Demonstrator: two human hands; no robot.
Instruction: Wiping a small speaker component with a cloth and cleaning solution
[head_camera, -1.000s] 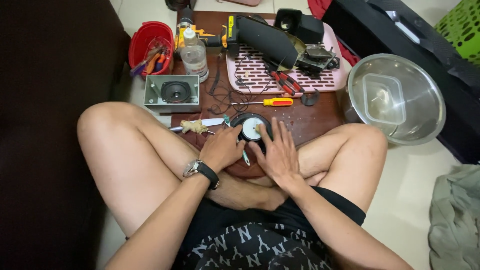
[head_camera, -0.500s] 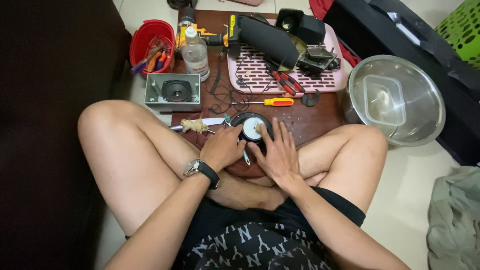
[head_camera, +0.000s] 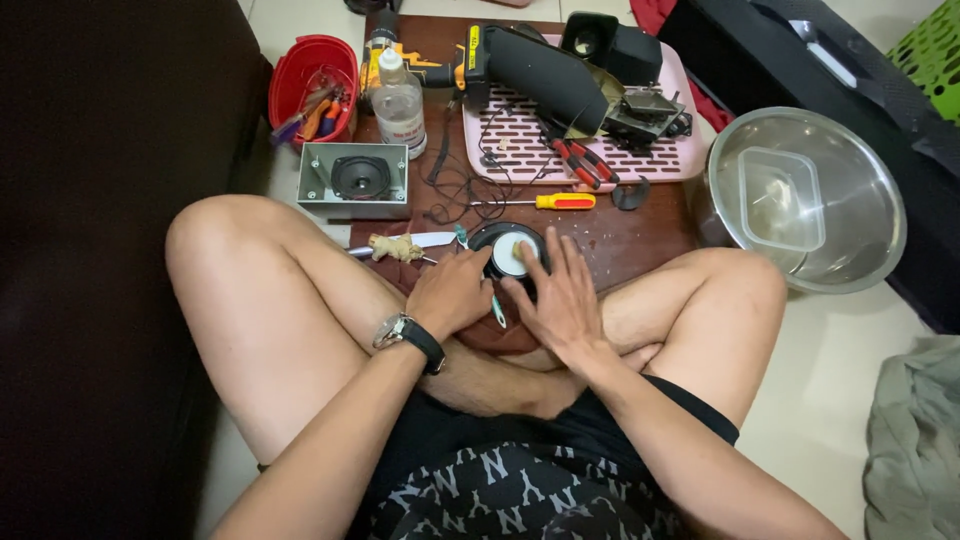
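Round black speaker driver (head_camera: 508, 252), pale centre facing up, flat at near edge of brown table (head_camera: 640, 235), between knees.
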